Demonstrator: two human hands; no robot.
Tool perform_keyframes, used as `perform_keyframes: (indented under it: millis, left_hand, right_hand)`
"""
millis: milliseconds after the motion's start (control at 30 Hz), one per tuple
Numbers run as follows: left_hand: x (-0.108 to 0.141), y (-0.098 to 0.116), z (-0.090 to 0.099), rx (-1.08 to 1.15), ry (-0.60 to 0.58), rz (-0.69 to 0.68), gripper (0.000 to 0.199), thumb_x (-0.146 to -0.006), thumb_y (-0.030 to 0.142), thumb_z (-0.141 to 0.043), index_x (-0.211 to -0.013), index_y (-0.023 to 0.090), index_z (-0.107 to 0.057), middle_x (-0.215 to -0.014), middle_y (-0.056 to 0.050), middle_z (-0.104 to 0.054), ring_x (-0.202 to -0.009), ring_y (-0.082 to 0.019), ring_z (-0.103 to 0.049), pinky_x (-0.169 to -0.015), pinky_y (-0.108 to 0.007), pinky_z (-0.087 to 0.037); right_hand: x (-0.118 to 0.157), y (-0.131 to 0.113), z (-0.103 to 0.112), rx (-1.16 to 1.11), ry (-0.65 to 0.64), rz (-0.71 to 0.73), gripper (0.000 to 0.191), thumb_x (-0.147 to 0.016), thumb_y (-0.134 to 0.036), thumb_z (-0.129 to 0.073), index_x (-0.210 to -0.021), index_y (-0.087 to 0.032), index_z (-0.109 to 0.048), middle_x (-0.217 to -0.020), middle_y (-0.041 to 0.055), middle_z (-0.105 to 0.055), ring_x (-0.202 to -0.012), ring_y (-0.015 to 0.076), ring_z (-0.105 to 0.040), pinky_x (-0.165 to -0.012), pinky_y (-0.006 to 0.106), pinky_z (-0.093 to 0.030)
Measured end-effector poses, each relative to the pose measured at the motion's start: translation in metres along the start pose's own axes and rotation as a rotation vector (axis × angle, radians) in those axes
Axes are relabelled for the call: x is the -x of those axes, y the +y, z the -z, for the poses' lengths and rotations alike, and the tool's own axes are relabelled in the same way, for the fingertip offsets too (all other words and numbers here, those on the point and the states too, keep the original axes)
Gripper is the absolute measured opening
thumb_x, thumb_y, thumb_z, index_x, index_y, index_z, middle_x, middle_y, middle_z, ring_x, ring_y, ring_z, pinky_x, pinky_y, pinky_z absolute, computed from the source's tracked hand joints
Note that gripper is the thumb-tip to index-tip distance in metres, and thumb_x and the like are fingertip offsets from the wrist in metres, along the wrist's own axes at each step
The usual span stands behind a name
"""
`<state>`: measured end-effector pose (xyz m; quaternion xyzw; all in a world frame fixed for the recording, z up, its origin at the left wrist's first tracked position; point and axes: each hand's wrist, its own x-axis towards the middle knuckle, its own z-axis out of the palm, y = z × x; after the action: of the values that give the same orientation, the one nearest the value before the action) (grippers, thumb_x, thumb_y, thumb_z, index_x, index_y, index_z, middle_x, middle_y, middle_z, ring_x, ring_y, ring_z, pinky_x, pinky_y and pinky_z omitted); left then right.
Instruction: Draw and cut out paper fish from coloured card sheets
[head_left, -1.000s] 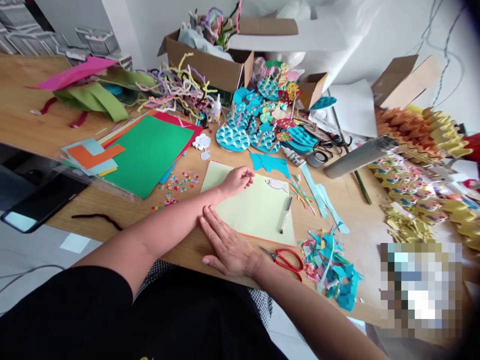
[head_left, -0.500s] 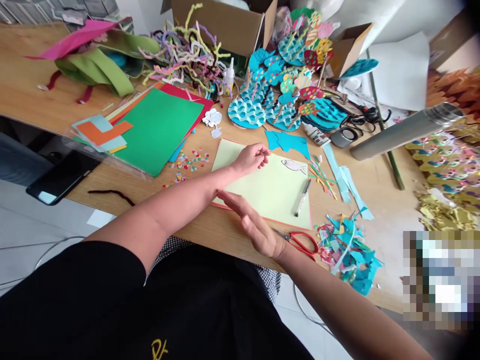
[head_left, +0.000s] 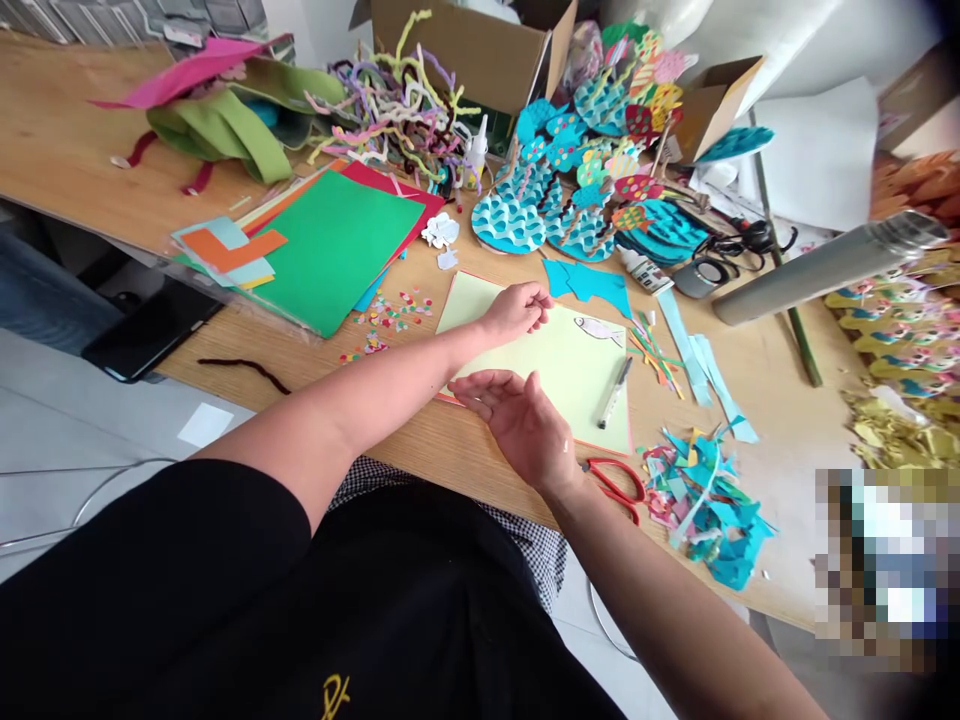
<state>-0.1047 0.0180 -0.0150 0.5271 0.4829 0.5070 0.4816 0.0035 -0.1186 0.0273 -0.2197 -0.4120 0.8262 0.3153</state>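
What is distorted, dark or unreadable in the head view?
In the head view, coarse pixels hide part of the lower right, the upper-right corner goes black; also in head view, the silver flask looks stretched, while the left hand and pale sheet look fairly clear.

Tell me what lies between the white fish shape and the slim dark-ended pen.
Only bare pale yellow paper separates the fish and pen in the head view.

Nothing legible; yellow lettering [head_left: 335,696] on the black shirt [head_left: 427,610] is unclear
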Motion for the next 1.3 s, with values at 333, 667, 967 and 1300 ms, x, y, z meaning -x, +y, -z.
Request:
perform_keyframes:
  millis: [333, 667, 967, 1300]
  left_hand:
    - [0.000, 0.000, -0.001, -0.046, 0.008, 0.016, 0.024, -0.072, -0.006, -0.038, -0.074, 0.014, -0.052, -0.059, 0.003, -0.057, -0.051, -0.006, -0.052, -0.052, -0.018, -0.041]
    - [0.001, 0.001, -0.002, -0.088, 0.020, 0.004, 0.024, -0.071, -0.006, -0.040, -0.074, 0.014, -0.052, -0.059, 0.004, -0.057, -0.050, -0.006, -0.052, -0.055, -0.019, -0.042]
    - [0.001, 0.004, -0.002, -0.073, 0.013, 0.029, 0.024, -0.069, -0.006, -0.039, -0.073, 0.014, -0.053, -0.060, 0.003, -0.057, -0.051, -0.007, -0.053, -0.051, -0.018, -0.042]
    - [0.003, 0.006, -0.001, -0.059, 0.023, 0.035, 0.023, -0.068, -0.004, -0.041, -0.074, 0.014, -0.053, -0.059, 0.004, -0.058, -0.049, -0.006, -0.052, -0.050, -0.017, -0.042]
  right_hand:
    - [0.058, 0.006, -0.004, 0.081, -0.009, -0.234, 0.038, -0.093, -0.047, -0.041, -0.090, -0.017, -0.065, -0.088, 0.0074, -0.068, -0.091, 0.0217, -0.062, -0.095, 0.042, -0.043]
    - [0.013, -0.020, -0.004, -0.010, 0.153, -0.006, 0.035, -0.087, -0.051, -0.049, -0.088, -0.021, -0.065, -0.099, 0.0057, -0.068, -0.107, 0.0238, -0.059, -0.103, 0.045, -0.037]
    - [0.085, 0.007, 0.004, -0.142, 0.110, -0.404, 0.030, -0.092, -0.041, -0.047, -0.100, -0.015, -0.060, -0.097, 0.0117, -0.071, -0.094, 0.0229, -0.066, -0.096, 0.046, -0.042]
    - [0.030, -0.014, -0.005, -0.207, 0.117, -0.153, 0.040, -0.091, -0.050, -0.040, -0.104, -0.017, -0.059, -0.121, 0.0129, -0.062, -0.119, 0.0234, -0.054, -0.109, 0.045, -0.031]
